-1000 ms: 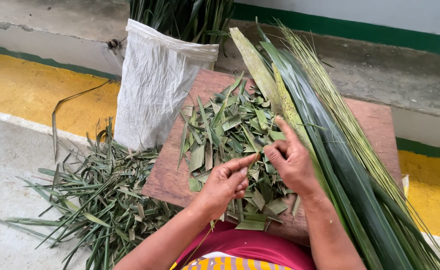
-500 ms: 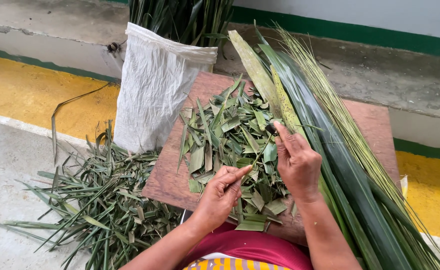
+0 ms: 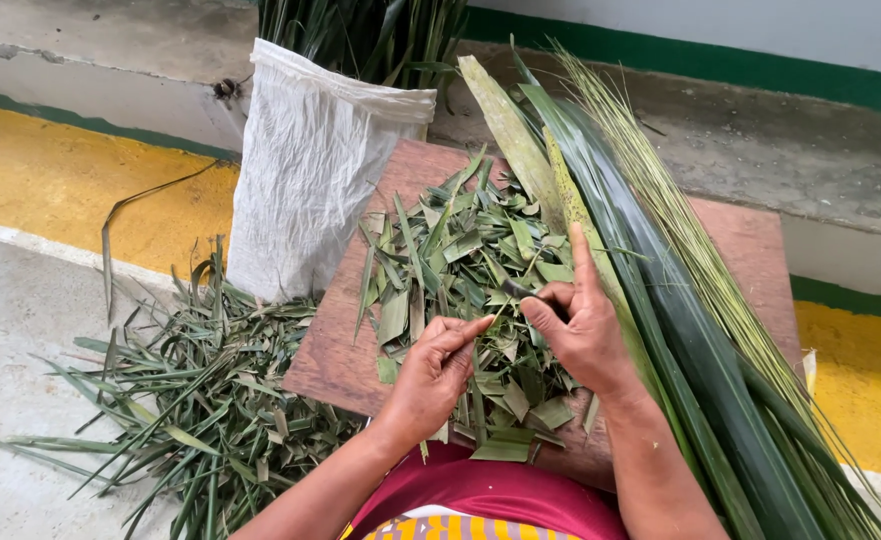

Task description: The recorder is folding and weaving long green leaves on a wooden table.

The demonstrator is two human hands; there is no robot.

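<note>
My left hand point(image 3: 432, 378) hovers over the near side of a pile of cut green leaf pieces point(image 3: 460, 245), its fingers pinched together on a thin leaf strip. My right hand point(image 3: 582, 330) is just to its right, thumb and fingers curled around a small dark blade point(image 3: 513, 289) and the index finger stretched up along a long palm leaf point(image 3: 660, 330). The two hands almost touch. The pile lies on a brown wooden board point(image 3: 335, 355).
A white woven sack point(image 3: 310, 170) with leaves sticking out stands at the board's far left. Long leaves and pale thin ribs point(image 3: 685, 235) cover the board's right side. Scattered leaf strips point(image 3: 190, 400) lie on the concrete floor at left, by a yellow painted band point(image 3: 50, 180).
My right hand has shifted slightly right and up, its index finger now straight along the long leaf. My left hand stays low over the pile's near edge.
</note>
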